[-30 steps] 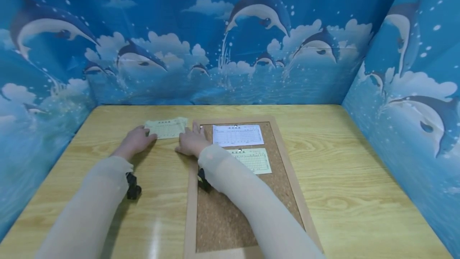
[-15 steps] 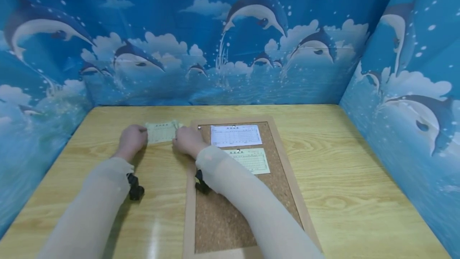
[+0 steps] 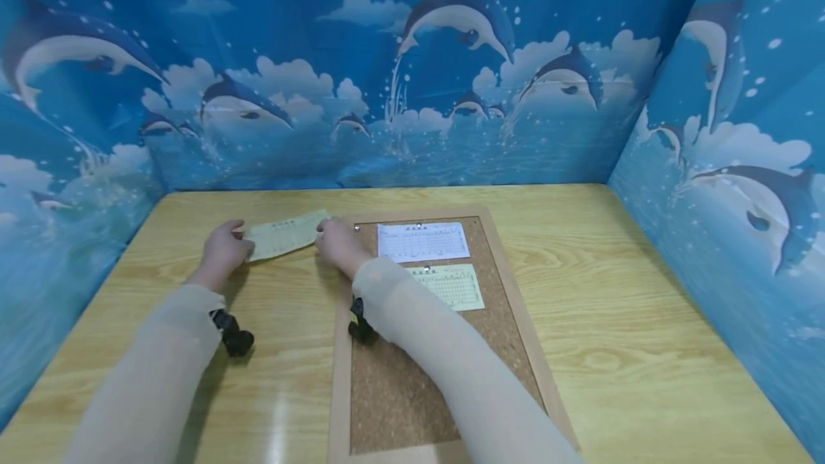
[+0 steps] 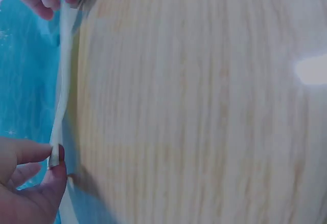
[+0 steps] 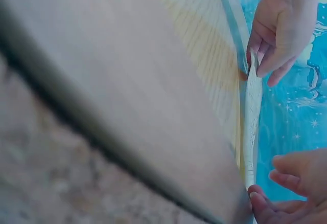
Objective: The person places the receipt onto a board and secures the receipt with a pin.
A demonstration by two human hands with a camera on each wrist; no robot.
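Observation:
A pale green printed form slip (image 3: 283,235) stretches between both hands at the table's far left, its left end lower and nearer than its right. My left hand (image 3: 223,249) pinches the left end between thumb and fingers; the left wrist view shows this left hand (image 4: 30,175) with the slip's edge in its pinch. My right hand (image 3: 339,242) holds the right end, beside the corkboard's upper left corner. In the right wrist view the slip (image 5: 253,116) appears edge-on, slightly bowed, with the right hand (image 5: 288,188) at its lower end.
A wood-framed corkboard (image 3: 412,385) lies on the wood-grain table (image 3: 619,321). A white form (image 3: 423,243) and a green form (image 3: 456,288) are pinned on it with push pins. Another pin (image 3: 357,228) sits at its upper left corner. A blue dolphin curtain (image 3: 322,142) encloses the table.
Both hands have gone from touching the slip on the table to pinching its ends. The slip has been lifted, tilted and shifted slightly left, and the left hand has moved left.

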